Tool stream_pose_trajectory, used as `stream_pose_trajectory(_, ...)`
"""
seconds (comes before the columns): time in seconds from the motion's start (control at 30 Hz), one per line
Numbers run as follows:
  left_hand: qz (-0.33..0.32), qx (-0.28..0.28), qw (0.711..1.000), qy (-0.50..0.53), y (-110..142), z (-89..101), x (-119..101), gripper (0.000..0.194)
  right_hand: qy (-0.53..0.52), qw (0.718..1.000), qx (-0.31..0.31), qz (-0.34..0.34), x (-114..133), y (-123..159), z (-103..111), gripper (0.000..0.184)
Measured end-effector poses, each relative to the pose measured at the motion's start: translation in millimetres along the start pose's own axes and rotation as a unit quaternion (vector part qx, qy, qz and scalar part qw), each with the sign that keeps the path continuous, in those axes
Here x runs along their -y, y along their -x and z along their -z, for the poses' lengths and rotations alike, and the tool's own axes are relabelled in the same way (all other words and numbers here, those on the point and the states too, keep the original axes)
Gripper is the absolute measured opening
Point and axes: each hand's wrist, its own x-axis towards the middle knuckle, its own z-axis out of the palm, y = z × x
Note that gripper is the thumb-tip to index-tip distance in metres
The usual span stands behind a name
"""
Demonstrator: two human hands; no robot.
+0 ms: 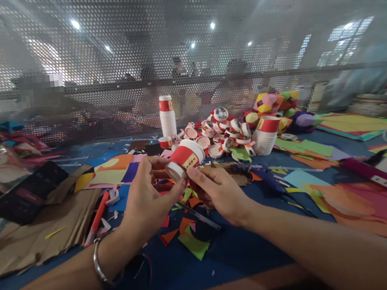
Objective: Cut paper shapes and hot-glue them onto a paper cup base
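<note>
A red and white paper cup [185,159] is tilted on its side in the air above the middle of the table. My left hand [150,194] curls round its lower left end, thumb and fingers closed on it. Against the cup's near side, the fingers of my right hand [221,190] are pinched together; whether they also hold something small is hidden. Beneath the hands, a clear thin stick [201,216] lies among green paper scraps [193,243] and orange ones.
Behind the cup stand a tall stack of paper cups [168,120], a heap of cut cup pieces [213,135] and another leaning stack [265,136]. Folded cardboard [42,232] and a red marker [97,219] lie left. A blue glue gun [269,178] and coloured paper [353,201] are right.
</note>
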Motion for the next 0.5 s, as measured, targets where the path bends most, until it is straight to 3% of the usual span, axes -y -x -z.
stream_pose_trajectory(0.17,0.008,0.004,1.000,0.000,2.1,-0.7,-2.3,0.044,-0.022,1.000,-0.011,-0.004,5.0,-0.1,-0.4,0.051)
stream_pose_trajectory(0.27,0.034,0.030,0.993,0.110,1.7,0.0,-5.0,0.040,-0.027,0.999,-0.043,-0.001,6.9,-0.9,0.6,0.050)
stream_pose_trajectory(0.37,0.105,0.069,0.958,0.259,-1.1,2.3,-7.5,0.031,-0.016,0.998,-0.057,0.015,5.4,-2.1,3.3,0.049)
stream_pose_trajectory(0.5,0.183,0.112,0.911,0.352,-5.5,7.0,-9.0,0.029,0.048,0.997,-0.040,0.044,1.8,-3.3,7.8,0.047)
